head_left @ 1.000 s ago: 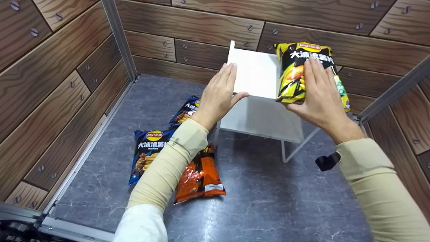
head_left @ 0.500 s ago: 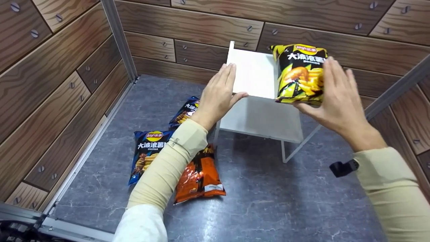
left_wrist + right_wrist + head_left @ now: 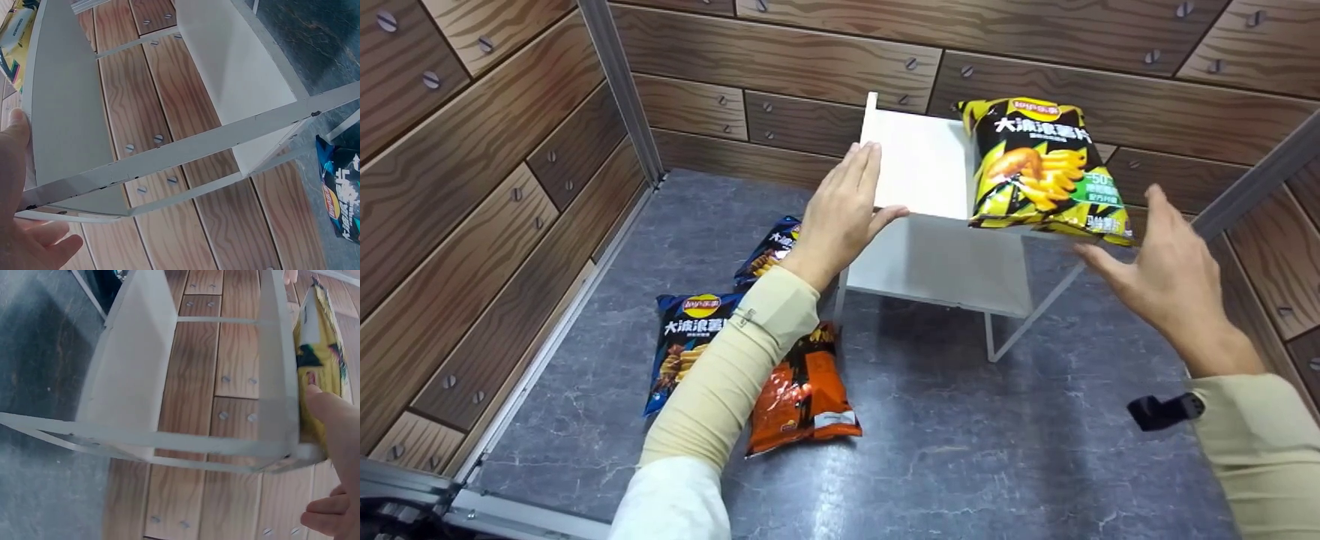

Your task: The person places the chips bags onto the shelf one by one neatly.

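A yellow-and-black bag of potato chips (image 3: 1035,169) lies face up on the right part of a white two-tier side table (image 3: 922,161), its lower right corner overhanging the edge. My left hand (image 3: 836,214) lies against the raised left rim of the table, fingers straight, thumb spread to the front edge. In the left wrist view, the thumb (image 3: 18,126) touches the table frame. Right of the bag, my right hand (image 3: 1174,274) has its fingers extended and thumb spread, holding nothing. The right wrist view has its thumb overlapping the bag (image 3: 315,371); contact is unclear.
Two blue chip bags, one nearer (image 3: 690,330) and one farther (image 3: 769,251), lie on the grey floor left of the table. An orange chip bag (image 3: 829,390) lies closer to me. Wood-patterned walls (image 3: 780,45) enclose the space.
My right hand has moved off the front of the chip bag, right and toward me, uncovering its print. The bag has shifted slightly left. My left hand stays at the table rim.
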